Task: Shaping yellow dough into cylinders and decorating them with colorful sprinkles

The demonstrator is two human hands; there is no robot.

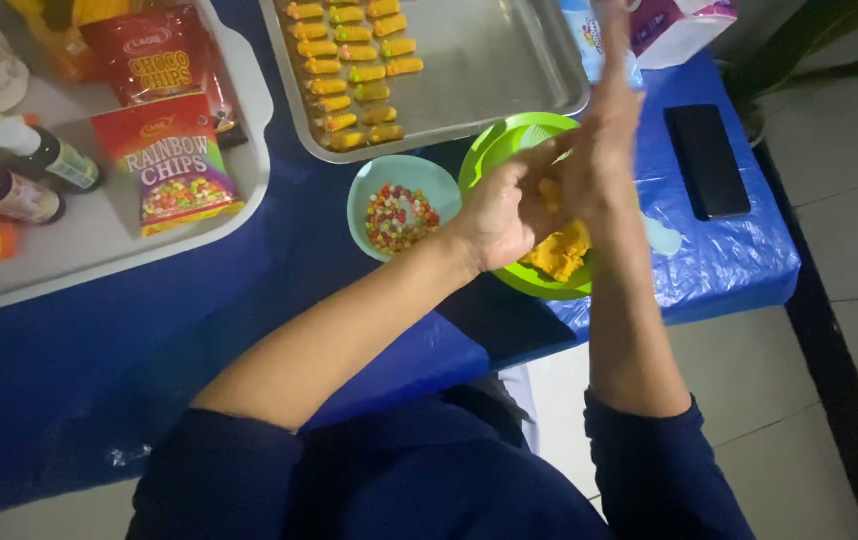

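Tabletop (69,380) under a blue plastic cover carries everything, and the green bowl (509,150) near its right end serves as the landmark. Up and left of the bowl lies the metal baking tray (509,70), holding yellow-orange dough pieces (349,73) in three columns; about seventeen show, each a short log with its long axis running left to right across the tray. Far left of the bowl sits a white tray (99,240) with two flat red packets (169,165), one above the other, the lower showing coloured bits on its front, and three small dark bottles (19,195) with white caps lying beside them. Right of the bowl a black phone (707,160) lies with its long axis running away from the person. Above the bowl, at the top edge, stands a white and purple package (674,25). Just left of the bowl, touching its rim, is one small teal bowl (399,178) of multicoloured chips. Inside the green bowl rests a lump of yellow dough (561,252). Over it the left hand (499,215) and right hand (599,150) press together, palms closed around a small yellow piece of dough (549,190) whose shape and direction are mostly hidden.
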